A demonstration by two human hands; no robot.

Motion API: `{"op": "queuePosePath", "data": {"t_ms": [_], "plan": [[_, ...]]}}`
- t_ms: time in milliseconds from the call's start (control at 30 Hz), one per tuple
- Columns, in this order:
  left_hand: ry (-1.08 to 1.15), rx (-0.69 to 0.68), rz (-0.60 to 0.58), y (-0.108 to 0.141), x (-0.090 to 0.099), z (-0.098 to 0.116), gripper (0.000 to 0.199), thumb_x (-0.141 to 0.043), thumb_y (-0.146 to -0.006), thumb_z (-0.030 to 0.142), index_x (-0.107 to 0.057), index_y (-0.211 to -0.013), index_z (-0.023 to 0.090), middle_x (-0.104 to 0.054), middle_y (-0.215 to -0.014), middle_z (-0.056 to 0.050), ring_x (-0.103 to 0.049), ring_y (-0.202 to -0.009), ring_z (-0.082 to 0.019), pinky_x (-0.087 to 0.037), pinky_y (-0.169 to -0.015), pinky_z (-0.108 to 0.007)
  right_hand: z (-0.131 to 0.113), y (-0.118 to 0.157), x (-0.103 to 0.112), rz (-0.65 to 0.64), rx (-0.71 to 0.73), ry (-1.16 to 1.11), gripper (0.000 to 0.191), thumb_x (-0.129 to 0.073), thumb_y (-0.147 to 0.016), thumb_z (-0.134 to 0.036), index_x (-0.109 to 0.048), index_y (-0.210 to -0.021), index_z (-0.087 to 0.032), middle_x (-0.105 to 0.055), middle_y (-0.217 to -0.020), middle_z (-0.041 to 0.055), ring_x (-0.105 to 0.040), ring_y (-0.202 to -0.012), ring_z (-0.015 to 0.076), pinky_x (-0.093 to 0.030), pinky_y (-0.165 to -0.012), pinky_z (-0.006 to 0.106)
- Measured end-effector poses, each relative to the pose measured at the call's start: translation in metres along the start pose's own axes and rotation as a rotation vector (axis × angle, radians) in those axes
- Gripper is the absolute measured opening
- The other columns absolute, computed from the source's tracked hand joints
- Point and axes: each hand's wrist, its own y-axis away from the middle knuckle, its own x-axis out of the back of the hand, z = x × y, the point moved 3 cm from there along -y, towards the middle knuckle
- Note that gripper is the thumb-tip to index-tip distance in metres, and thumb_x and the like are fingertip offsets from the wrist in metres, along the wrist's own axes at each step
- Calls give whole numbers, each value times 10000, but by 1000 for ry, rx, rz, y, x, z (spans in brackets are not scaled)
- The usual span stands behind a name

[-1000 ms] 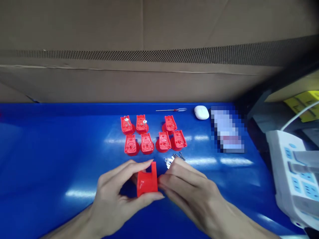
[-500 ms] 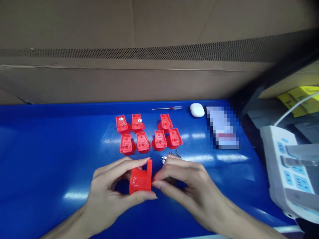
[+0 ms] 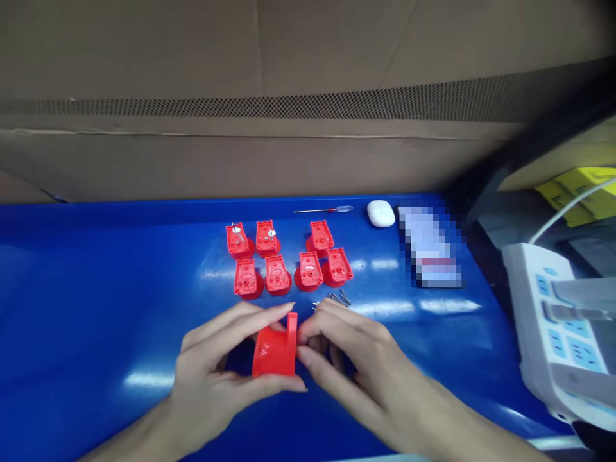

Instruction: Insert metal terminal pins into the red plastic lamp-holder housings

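Held red housing [image 3: 275, 351]: one, plastic; lower centre of the frame, between the two hands, its flat plate upright and turned to the right.
Left hand [image 3: 216, 372]: lower centre-left; grasping the held red housing, thumb below, fingers above.
Right hand [image 3: 366, 366]: lower centre-right; fingers bent, tips at the plate; whether they pinch anything cannot be told.
Seven red housings [image 3: 276, 274]: middle of the frame; back row three, front row four, plates up; the two at back left each bear a small white-and-metal piece [image 3: 235, 229].
Loose metal pieces [image 3: 341, 298]: just beyond the right hand, partly hidden by it.
Screwdriver [image 3: 323, 210]: slim, red-and-clear handle; upper centre.
White case [image 3: 380, 213]: rounded; right of the screwdriver.
Pixelated slab [image 3: 430, 247]: right of centre, near the white case.
Power strip [image 3: 558, 333]: white, light-blue sockets; right edge.
Blue tabletop [image 3: 96, 308]: beneath the housings.
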Motion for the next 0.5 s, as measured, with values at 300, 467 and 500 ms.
{"op": "queuePosePath", "data": {"t_ms": [300,467,500], "plan": [[-13,-10,14,3,-1,-5,701,-988,-805,376,-735,-1451,273,-773,-1073,-36,-754,-874,-161,-658,-785,-245,6,0,0,20,-18,-95,50,-625,-1135,-253,-675,-1137,-249,-680,-1051,22,-610,-906,170,-496,-831,300],[-50,-71,-7,5,0,-2,710,-967,-837,353,-705,-1486,236,-757,-1110,-46,-745,-898,-147,-645,-794,-223,8,1,-3,82,-64,-145,39,-700,-1091,-258,-709,-1059,-239,-679,-979,1,-590,-836,147,-463,-738,283],[-66,-96,-17,5,1,-1,713,-963,-845,331,-694,-1498,228,-754,-1124,-50,-746,-903,-145,-644,-800,-219,9,1,-3,66,-118,-174,62,-714,-1082,-272,-704,-1032,-237,-676,-962,-6,-584,-823,143,-460,-726,279]]}}
